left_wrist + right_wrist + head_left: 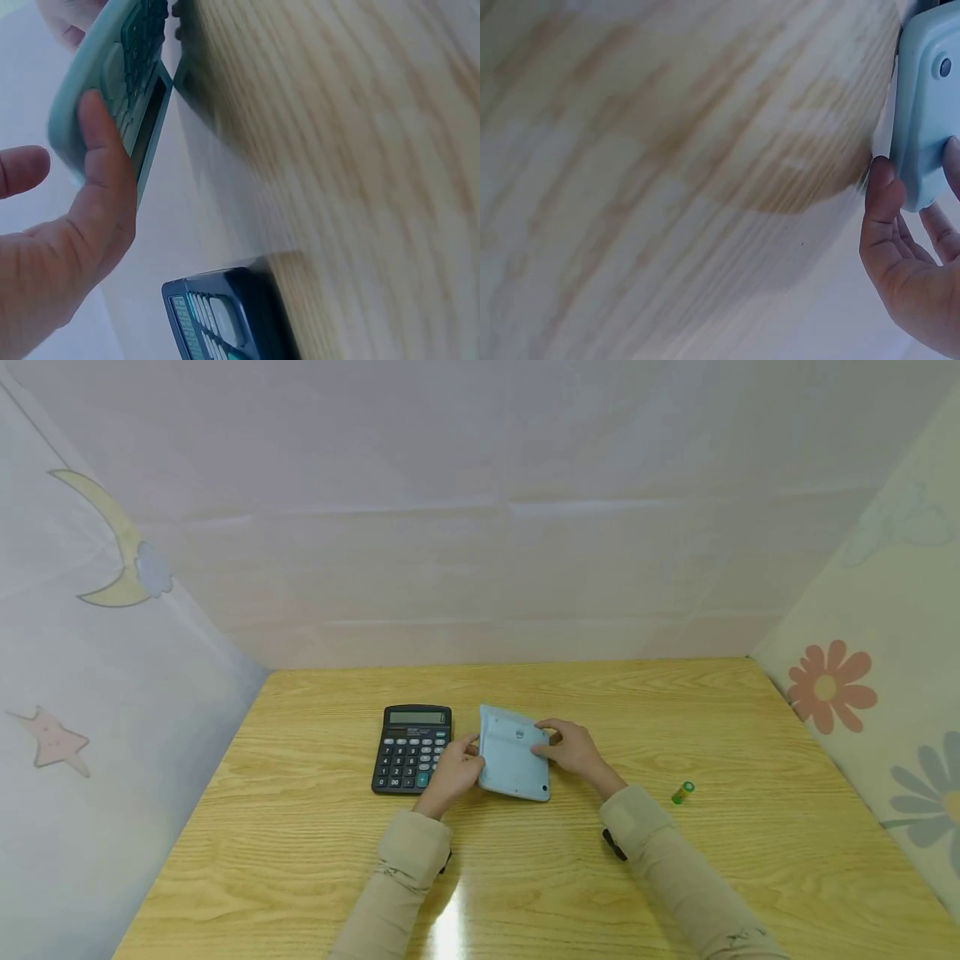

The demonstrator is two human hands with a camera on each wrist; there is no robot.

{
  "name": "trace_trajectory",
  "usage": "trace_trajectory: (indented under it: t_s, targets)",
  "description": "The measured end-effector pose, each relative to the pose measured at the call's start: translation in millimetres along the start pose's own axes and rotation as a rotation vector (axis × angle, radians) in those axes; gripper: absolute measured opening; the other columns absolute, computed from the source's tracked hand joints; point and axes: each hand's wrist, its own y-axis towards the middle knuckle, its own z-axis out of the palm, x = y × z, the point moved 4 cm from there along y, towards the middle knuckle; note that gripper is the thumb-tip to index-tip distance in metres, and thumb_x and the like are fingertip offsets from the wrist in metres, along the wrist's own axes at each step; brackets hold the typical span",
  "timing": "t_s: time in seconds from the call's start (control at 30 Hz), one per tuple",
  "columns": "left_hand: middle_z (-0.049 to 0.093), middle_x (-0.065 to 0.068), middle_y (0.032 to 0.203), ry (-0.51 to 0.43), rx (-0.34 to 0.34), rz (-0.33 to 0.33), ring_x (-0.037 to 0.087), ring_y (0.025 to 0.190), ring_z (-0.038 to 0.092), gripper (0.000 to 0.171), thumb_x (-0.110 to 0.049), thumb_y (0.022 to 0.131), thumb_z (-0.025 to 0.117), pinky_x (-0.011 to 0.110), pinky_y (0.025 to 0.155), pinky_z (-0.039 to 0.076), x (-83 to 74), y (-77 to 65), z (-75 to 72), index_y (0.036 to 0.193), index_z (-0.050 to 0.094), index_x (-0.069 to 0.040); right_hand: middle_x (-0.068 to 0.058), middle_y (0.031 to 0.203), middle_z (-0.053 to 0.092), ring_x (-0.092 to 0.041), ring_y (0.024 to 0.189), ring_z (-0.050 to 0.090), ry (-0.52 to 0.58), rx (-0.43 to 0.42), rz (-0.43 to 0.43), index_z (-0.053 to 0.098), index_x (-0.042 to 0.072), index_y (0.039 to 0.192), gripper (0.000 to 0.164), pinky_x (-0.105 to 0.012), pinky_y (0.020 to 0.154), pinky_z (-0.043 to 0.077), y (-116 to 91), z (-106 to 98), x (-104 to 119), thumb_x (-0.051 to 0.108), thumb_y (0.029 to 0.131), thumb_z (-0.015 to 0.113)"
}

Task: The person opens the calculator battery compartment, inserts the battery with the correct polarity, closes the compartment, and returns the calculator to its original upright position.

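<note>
Tilted above the wooden table is a light blue calculator [513, 758], its plain back facing up and its keys turned down toward the tabletop. My left hand [456, 770] holds its left edge; in the left wrist view the fingers [101, 142] touch the key side, and the thumb lies near the back. My right hand [573, 749] grips the opposite edge, thumb on the back and other fingers around the rim. Close beside the left hand lies a black calculator [408, 752], keys up, partly covered by that hand.
A small green battery [682, 792] lies on the table [300, 852] to the right of the right hand. Pale fabric walls with printed flowers [825, 687] and a moon [120, 539] enclose the back and sides.
</note>
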Motion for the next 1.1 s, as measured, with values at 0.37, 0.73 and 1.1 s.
trace_trajectory:
  t_s: [0.37,0.73,1.1]
  targets:
    - [0.055,0.017,0.101,0.034,-0.015,-0.022,0.027,0.089,0.055,0.048,-0.002,0.083,0.049,0.030,0.061,0.049,4.9,-2.3,4.1,0.130,0.040,0.006,-0.014,0.094,0.061,-0.024,0.081,0.056,-0.030,0.008,0.018,0.056,0.006,0.120,0.042,-0.036,0.068,0.046,1.1,0.2,-0.3,0.019,0.082,0.069]
    - [0.056,0.025,0.108,0.132,0.047,0.022,0.032,0.097,0.055,0.050,-0.004,0.084,0.051,0.038,0.072,0.048,5.8,-2.6,9.2,0.130,0.037,0.011,-0.011,0.085,0.060,-0.021,0.069,0.051,-0.066,-0.027,-0.001,0.057,0.004,0.118,0.042,-0.031,0.061,0.043,-0.8,-1.0,1.8,0.017,0.081,0.070]
    - [0.051,0.025,0.121,0.196,0.078,0.041,0.032,0.110,0.049,0.049,-0.002,0.084,0.051,0.043,0.089,0.041,7.2,1.1,13.9,0.128,0.038,0.014,-0.009,0.077,0.057,-0.018,0.063,0.047,-0.098,-0.035,-0.007,0.056,0.002,0.117,0.042,-0.027,0.056,0.039,-1.6,-0.3,3.1,0.017,0.081,0.071]
